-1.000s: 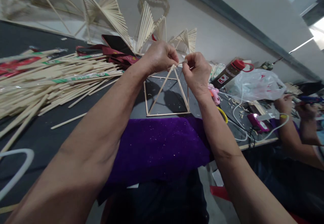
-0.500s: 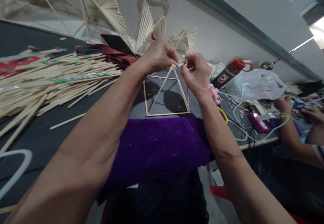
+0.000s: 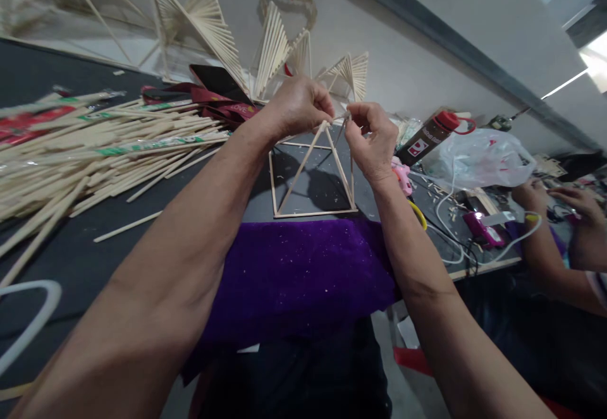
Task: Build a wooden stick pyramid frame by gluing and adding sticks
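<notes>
A frame of thin wooden sticks [image 3: 315, 214] stands on the dark table, with a squarish base and slanting sticks meeting at a peak. At that peak my left hand [image 3: 298, 104] is closed, thumb and fingertips pinching the left end of a short wooden stick [image 3: 338, 117]. My right hand [image 3: 373, 138] is closed too, its thumb and forefinger at the right end of the same stick. What exactly lies between the right fingertips is too small to make out. Under my forearms, a purple cloth [image 3: 303, 273] with pale specks covers the table's front edge.
Loose wooden sticks [image 3: 118, 153] are heaped at the left, by a phone [image 3: 220, 83]. Finished stick models [image 3: 203, 21] line the wall. At the right are a bottle [image 3: 424, 141], a pink glue gun [image 3: 402, 176], a plastic bag [image 3: 488, 157], cables and a co-worker's hands [image 3: 531, 196].
My right hand has shifted slightly right, away from the peak. My left hand and the frame stay put. The co-worker's hands at the right have moved.
</notes>
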`<state>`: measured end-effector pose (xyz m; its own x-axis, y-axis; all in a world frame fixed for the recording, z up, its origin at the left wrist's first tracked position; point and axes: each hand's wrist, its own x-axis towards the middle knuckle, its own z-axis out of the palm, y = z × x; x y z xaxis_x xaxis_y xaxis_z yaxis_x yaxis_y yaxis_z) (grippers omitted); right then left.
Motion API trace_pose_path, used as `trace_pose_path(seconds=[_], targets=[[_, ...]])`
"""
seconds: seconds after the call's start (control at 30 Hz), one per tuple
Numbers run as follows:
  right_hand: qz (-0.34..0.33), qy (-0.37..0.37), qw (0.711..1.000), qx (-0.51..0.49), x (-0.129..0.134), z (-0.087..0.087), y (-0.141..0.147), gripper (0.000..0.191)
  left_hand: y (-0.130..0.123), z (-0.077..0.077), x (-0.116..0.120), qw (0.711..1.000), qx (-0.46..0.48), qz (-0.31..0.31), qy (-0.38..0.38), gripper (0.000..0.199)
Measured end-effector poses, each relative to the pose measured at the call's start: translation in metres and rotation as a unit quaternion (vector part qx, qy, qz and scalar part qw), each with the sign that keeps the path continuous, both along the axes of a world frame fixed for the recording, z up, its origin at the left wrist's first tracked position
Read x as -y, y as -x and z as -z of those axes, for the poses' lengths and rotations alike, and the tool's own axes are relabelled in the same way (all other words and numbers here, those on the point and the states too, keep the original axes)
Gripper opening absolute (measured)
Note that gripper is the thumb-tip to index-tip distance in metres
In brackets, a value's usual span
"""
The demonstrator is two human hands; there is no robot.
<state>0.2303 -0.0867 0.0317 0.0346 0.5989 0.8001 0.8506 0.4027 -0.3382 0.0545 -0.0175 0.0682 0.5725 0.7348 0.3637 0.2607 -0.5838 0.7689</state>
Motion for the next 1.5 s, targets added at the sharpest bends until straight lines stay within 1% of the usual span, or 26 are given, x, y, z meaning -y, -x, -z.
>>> trace_pose_path(seconds=[0.2, 0.4, 0.6, 0.83, 1.1, 1.27, 1.5], targets=[[-0.005, 0.011, 1.0, 0.003, 0.0005, -0.0012, -0.0007, 0.013, 0.0006, 0.0013, -0.0023, 1.0, 0.007, 0.005, 0.006, 0.011], [0.007, -0.009, 1.0, 0.025, 0.0015, -0.0024, 0.0009, 0.014, 0.0034, 0.0003, -0.0037, 1.0, 0.01, 0.01, 0.02, 0.014], [0.004, -0.012, 1.0, 0.017, 0.0011, -0.0019, 0.0008, 0.014, 0.0027, 0.0023, -0.0063, 1.0, 0.011, 0.014, 0.005, 0.011], [0.001, -0.005, 1.0, 0.015, 0.0007, -0.0026, -0.0009, 0.014, 0.001, 0.0016, -0.0043, 1.0, -0.001, 0.008, 0.0, 0.013], [-0.035, 0.0, 0.999, -0.001, -0.0035, -0.0012, -0.007, 0.013, -0.0017, 0.0038, -0.0051, 1.0, 0.001, 0.005, -0.006, 0.015], [-0.036, -0.017, 0.999, 0.004, -0.0017, -0.0042, -0.006, 0.014, -0.0013, 0.0025, -0.0025, 1.0, -0.015, 0.001, -0.011, 0.016], [-0.037, -0.024, 0.999, 0.02, 0.0006, -0.0068, -0.0055, 0.018, 0.0014, -0.0002, -0.0024, 1.0, -0.011, 0.01, -0.011, 0.013]])
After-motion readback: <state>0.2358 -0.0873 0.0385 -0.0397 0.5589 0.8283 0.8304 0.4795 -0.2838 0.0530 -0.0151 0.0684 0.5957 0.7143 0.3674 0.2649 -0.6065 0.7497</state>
